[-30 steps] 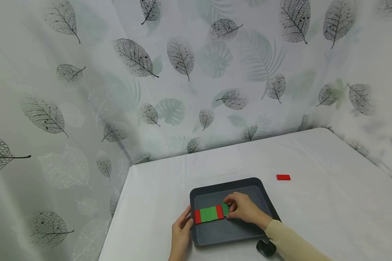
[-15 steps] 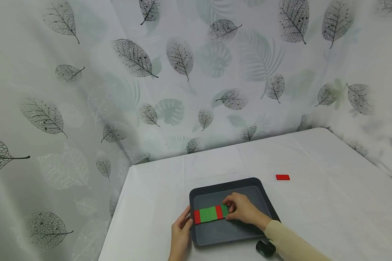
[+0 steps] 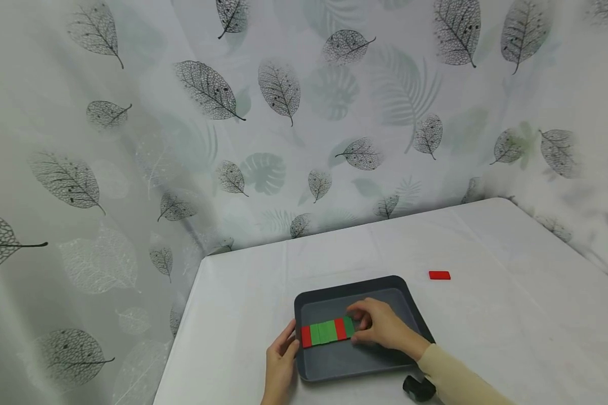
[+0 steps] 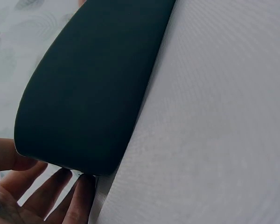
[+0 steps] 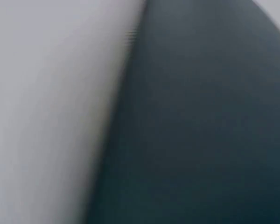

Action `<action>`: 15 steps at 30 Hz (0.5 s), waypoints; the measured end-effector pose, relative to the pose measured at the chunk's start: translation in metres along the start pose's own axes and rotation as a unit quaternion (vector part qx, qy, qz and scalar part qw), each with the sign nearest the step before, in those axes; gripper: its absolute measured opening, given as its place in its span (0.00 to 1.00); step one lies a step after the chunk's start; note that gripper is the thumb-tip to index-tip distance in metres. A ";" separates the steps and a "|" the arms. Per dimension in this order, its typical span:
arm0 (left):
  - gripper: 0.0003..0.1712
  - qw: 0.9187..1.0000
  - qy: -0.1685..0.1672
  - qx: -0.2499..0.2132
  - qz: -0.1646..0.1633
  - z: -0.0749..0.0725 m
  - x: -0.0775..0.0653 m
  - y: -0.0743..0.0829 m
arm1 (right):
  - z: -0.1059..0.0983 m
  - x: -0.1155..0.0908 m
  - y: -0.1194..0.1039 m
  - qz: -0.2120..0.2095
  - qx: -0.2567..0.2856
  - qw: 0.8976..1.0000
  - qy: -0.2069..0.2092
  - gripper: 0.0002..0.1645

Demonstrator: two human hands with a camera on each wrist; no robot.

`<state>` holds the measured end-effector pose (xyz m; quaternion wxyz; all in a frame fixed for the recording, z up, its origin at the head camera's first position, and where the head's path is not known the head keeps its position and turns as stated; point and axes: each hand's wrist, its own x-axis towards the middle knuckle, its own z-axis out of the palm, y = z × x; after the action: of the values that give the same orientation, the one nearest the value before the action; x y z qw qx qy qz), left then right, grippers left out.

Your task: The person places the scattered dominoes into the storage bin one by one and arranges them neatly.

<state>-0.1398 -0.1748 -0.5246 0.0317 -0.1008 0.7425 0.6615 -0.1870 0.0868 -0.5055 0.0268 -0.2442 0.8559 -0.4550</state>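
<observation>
A dark grey tray (image 3: 354,363) lies on the table. Inside it, flat rectangular blocks stand edge to edge in a row, starting with a red block (image 3: 306,337) at the left, then green blocks (image 3: 323,332), another red block (image 3: 340,328) and a green block (image 3: 349,327) at the right end. My left hand (image 3: 281,360) touches the tray's left wall with thumb and fingertips; the left wrist view shows the fingers (image 4: 46,191) against the outer wall. Over the tray, my right hand (image 3: 380,325) has thumb and forefinger spread around the end green block, seemingly off it. The right wrist view is blurred and shows no fingers.
One loose red block (image 3: 439,275) lies on the white table (image 3: 512,315), beyond the tray's right rear corner. A black device (image 3: 418,388) sits at the right wrist. A leaf-print curtain (image 3: 304,124) hangs behind and to the left of the table.
The end green block was brought flush with the red one beside it. My right hand then eased slightly right, its fingertips opening from that block. The left hand stayed put.
</observation>
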 end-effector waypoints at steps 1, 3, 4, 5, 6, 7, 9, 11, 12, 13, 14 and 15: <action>0.28 1.000 0.000 0.000 0.000 0.000 0.000 0.000 | -0.006 -0.003 -0.001 -0.004 0.004 1.000 0.004 0.33; 0.28 1.000 -0.001 0.000 0.001 0.001 -0.001 0.001 | -0.020 -0.009 -0.004 -0.013 0.014 1.000 0.019 0.34; 0.28 1.000 -0.001 0.000 0.001 0.001 -0.001 0.001 | -0.028 -0.012 -0.004 -0.020 0.016 0.999 0.031 0.33; 0.28 1.000 -0.001 0.000 0.001 0.001 -0.001 0.001 | -0.037 -0.015 -0.005 -0.024 0.015 0.998 0.049 0.33; 0.28 1.000 -0.001 0.000 0.000 0.001 -0.001 0.001 | -0.047 -0.018 -0.005 -0.023 0.014 0.997 0.068 0.32; 0.28 1.000 -0.002 0.002 -0.001 0.001 -0.001 0.001 | -0.058 -0.020 -0.004 -0.017 0.008 0.996 0.091 0.31; 0.28 1.000 -0.003 0.002 -0.003 0.001 0.000 0.001 | -0.079 -0.025 0.001 0.013 -0.020 0.990 0.140 0.30; 0.28 1.000 -0.004 0.000 -0.005 0.000 0.001 0.001 | -0.098 -0.029 0.011 0.072 -0.047 0.981 0.175 0.30; 0.28 1.000 -0.005 0.000 -0.007 0.000 0.002 0.001 | -0.107 -0.031 0.018 0.106 -0.059 0.976 0.183 0.30; 0.28 1.000 -0.005 0.000 -0.008 0.000 0.002 0.000 | -0.115 -0.033 0.026 0.140 -0.069 0.970 0.186 0.32; 0.28 1.000 -0.004 -0.001 -0.009 0.000 0.002 0.000 | -0.121 -0.035 0.034 0.173 -0.078 0.964 0.185 0.33; 0.29 1.000 -0.004 -0.002 -0.011 0.000 0.002 0.000 | -0.126 -0.037 0.043 0.205 -0.081 0.958 0.182 0.35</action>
<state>-0.1413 -0.1749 -0.5253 0.0413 -0.1065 0.7399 0.6630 -0.2048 0.2200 -0.4720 -0.0560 0.0223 0.9120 -0.4057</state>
